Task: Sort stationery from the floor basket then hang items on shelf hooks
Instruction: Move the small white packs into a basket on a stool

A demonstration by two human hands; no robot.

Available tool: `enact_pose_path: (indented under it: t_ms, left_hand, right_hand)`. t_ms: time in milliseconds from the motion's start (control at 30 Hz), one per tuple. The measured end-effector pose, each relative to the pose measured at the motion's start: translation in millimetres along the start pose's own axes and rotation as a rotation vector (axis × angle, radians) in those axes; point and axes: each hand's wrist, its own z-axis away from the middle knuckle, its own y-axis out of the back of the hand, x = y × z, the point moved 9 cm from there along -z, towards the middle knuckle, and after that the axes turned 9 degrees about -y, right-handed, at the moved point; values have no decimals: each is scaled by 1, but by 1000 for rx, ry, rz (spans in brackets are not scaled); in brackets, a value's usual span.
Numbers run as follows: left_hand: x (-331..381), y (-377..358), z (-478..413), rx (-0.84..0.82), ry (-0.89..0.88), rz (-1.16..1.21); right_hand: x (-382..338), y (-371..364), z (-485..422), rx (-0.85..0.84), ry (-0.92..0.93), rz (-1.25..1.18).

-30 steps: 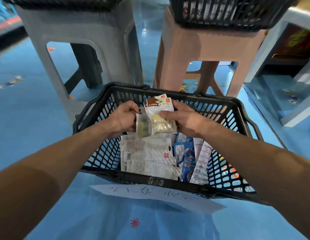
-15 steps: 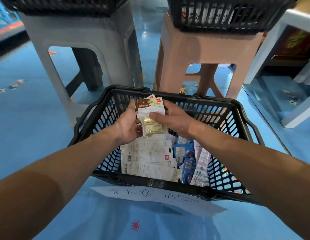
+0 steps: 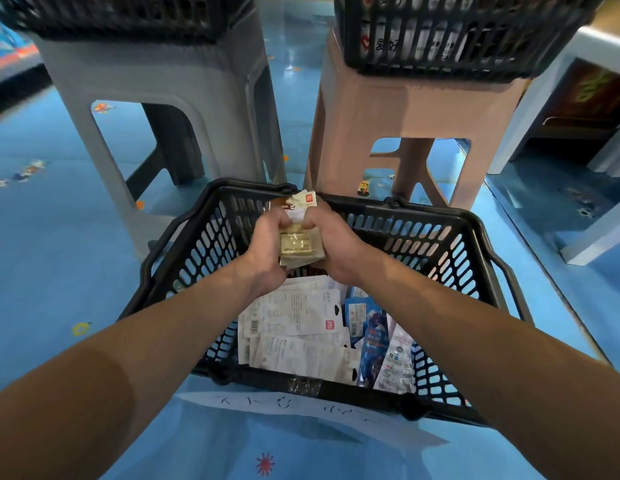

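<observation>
Barely started tbh: left hand and right hand fingers clutch one bundle of clear packets; floor basket looks full, nothing hung yet.

The floor basket sits at frame centre, with flat packets lying in its lower part. Above them, the left hand and right hand grip a packet bundle between them. Behind stand 2 stools, the left stool at upper left and the right stool at upper right, bearing the left top basket and right top basket. A paper slip lies below the near rim.
</observation>
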Motion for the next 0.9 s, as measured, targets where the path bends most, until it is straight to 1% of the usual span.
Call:
enact_pose_path:
  t_ms: [100, 167, 367, 433, 533, 600, 700, 767, 833, 900]
  left_hand:
    - [8, -6, -5, -16, -13, 3]
    - [15, -9, -7, -26, 9, -16]
    - [50, -15, 15, -12, 223, -198]
    - [78, -22, 26, 11, 259, -246]
    - [134, -42, 44, 41, 264, -244]
    - [170, -58, 60, 54, 277, -253]
    - [222, -83, 93, 67, 338, -334]
    - [256, -96, 113, 65, 383, -406]
    - [293, -118, 132, 23, 431, -480]
    - [327, -144, 145, -60, 478, -525]
  right_hand:
    - [-11, 2, -4, 46, 36, 1]
    - [-18, 6, -8, 66, 58, -52]
    - [-51, -2, 23, 57, 56, -140]
    - [-77, -9, 40, 28, 25, -149]
    - [-135, -23, 72, -4, -25, -111]
    - [-168, -33, 94, 6, -106, -65]
    - [-211, -44, 130, 2, -259, 11]
    - [-245, -50, 157, -10, -303, 74]
    - [-285, -57, 184, -15, -294, 116]
    - [-327, -63, 207, -41, -286, 121]
